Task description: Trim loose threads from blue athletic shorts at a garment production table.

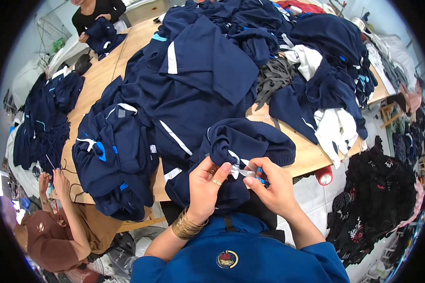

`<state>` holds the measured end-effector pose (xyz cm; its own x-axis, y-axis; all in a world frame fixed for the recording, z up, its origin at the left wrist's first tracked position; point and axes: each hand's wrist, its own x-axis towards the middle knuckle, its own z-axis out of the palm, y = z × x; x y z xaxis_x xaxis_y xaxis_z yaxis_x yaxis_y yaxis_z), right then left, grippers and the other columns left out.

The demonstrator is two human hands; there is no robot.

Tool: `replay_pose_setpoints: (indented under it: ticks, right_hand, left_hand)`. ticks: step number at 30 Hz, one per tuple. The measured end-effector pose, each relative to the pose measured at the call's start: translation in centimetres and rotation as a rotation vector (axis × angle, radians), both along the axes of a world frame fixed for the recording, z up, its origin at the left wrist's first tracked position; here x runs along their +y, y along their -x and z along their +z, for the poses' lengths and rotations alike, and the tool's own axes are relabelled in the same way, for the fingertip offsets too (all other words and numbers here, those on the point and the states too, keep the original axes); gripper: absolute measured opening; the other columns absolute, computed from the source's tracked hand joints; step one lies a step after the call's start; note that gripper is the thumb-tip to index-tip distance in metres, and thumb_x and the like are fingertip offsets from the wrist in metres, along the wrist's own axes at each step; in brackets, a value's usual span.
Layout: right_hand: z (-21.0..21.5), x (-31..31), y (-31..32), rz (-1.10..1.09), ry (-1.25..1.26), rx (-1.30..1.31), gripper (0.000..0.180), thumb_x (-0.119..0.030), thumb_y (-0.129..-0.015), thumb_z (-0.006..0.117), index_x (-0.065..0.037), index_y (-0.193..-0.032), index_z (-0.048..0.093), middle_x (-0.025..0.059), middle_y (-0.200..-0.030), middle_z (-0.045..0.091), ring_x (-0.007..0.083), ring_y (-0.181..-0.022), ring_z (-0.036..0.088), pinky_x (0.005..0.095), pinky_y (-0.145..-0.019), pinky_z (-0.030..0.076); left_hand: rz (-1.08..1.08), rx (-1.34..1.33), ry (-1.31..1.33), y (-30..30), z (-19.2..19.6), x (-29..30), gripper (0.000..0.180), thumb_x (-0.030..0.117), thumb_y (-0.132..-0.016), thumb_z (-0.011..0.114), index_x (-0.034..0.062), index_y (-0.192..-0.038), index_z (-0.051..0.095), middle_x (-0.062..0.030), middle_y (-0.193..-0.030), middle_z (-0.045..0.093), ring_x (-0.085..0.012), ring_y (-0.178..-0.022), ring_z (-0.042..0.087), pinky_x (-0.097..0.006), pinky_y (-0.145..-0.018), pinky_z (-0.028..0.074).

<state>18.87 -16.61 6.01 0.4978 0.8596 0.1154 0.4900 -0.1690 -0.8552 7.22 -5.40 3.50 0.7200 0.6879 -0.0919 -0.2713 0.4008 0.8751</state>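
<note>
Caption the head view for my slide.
Both hands, left and right, pinch a white tag on a navy garment at a table.

garment [250,141]: you hold navy cloth, lower centre of the frame.
tag [235,170]: white, with a bit of bright blue beside it, pinched at your fingers.
bangles [186,225]: gold, on your left wrist; a gold ring too.
your top [241,259]: mid blue with a round red and gold badge, bottom centre.
pile [198,80]: navy with white stripes and light blue trims, centre.
grey cloth [276,78]: dark grey, upper right of centre.
white cloth [335,129]: plain white, right.
table [311,153]: pale wood brown.
black heap [378,198]: black with small white and pink print, lower right.
co-worker's shirt [52,236]: brown, lower left.
spool [324,175]: red, right of your hands.
</note>
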Motion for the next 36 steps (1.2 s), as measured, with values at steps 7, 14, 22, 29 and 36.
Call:
replay_pose_setpoints:
  ticks: [7,14,22,29,36]
  right_hand:
    - [-0.7,0.7,0.0,-0.017,-0.078,-0.210,0.020,-0.019,-0.080,0.063,-0.002,-0.089,0.057,0.0103,-0.073,0.059,0.0231,-0.063,0.058,0.0289,-0.055,0.044]
    - [-0.8,0.9,0.0,-0.006,-0.092,-0.201,0.020,-0.020,-0.081,0.062,-0.001,-0.087,0.059,0.0103,-0.072,0.058,0.0233,-0.061,0.057,0.0299,-0.053,0.042]
    - [-0.8,0.8,0.0,0.005,-0.071,-0.150,0.019,-0.020,-0.083,0.060,-0.001,-0.085,0.059,0.0102,-0.069,0.058,0.0225,-0.059,0.057,0.0295,-0.053,0.041]
    - [-1.0,0.8,0.2,-0.014,-0.058,-0.109,0.021,-0.026,-0.083,0.060,-0.005,-0.080,0.057,0.0087,-0.058,0.054,0.0221,-0.051,0.055,0.0310,-0.046,0.039]
    - [-1.6,0.8,-0.5,0.002,-0.032,0.092,0.019,-0.022,-0.085,0.058,-0.004,-0.080,0.058,0.0046,-0.055,0.052,0.0134,-0.046,0.051,0.0280,-0.045,0.036]
  left_hand:
    - [-0.045,0.035,-0.013,0.3,-0.2,0.2,0.015,0.007,-0.087,0.058,-0.0007,-0.100,0.059,-0.0030,-0.089,0.061,-0.0051,-0.077,0.054,-0.019,-0.071,0.044]
    - [-0.033,0.038,-0.044,0.3,0.1,0.1,0.014,0.005,-0.087,0.058,-0.0023,-0.099,0.059,-0.0035,-0.089,0.062,-0.0061,-0.079,0.055,-0.020,-0.073,0.044]
    - [-0.016,0.066,-0.156,0.6,-0.4,0.0,0.015,0.005,-0.086,0.058,-0.0027,-0.099,0.059,-0.0033,-0.090,0.062,-0.0057,-0.079,0.055,-0.019,-0.073,0.043]
    - [0.009,0.064,-0.135,0.5,-0.5,-0.2,0.014,0.005,-0.086,0.059,-0.0029,-0.098,0.059,-0.0024,-0.088,0.061,-0.0052,-0.078,0.054,-0.019,-0.073,0.043]
    - [0.002,0.059,-0.059,0.4,-0.4,0.0,0.014,0.004,-0.086,0.059,-0.0033,-0.098,0.059,-0.0024,-0.088,0.061,-0.0059,-0.079,0.054,-0.019,-0.075,0.043]
